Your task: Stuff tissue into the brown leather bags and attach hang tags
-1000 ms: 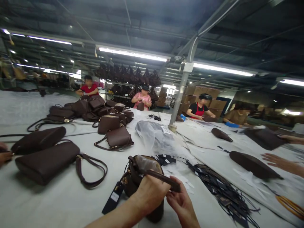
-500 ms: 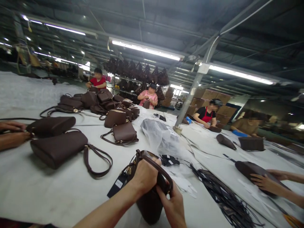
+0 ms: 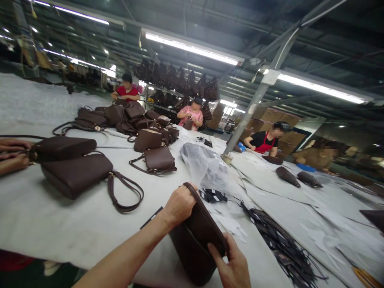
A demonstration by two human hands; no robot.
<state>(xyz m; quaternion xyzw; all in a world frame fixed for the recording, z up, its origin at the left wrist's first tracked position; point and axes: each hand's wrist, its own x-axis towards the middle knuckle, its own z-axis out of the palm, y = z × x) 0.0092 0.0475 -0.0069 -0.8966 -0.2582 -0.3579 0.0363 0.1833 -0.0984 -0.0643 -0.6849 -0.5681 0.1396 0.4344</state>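
A dark brown handbag [image 3: 192,250] stands tilted on the white-covered table in front of me. My left hand [image 3: 181,205] is closed round the far end of its upper edge and strap. At the near right end, my right hand [image 3: 232,260] grips the bag's edge, thumb on the side facing me. A black tag [image 3: 151,217] sticks out from behind my left wrist. The bag's far side and the left fingertips are hidden. Left of my hands lies another brown handbag [image 3: 76,174] with a looped strap.
Brown bags [image 3: 132,116] are heaped at the back left. A clear plastic bag [image 3: 204,164] lies beyond my hands, and black straps [image 3: 279,240] are piled to the right. A metal post [image 3: 247,120] rises from the table. A co-worker's hands [image 3: 13,160] hold a bag at far left.
My left hand has moved from the bag's opening to its upper edge, and the bag has turned and tilted. At right, the co-worker's hands and their bag have left the near table.
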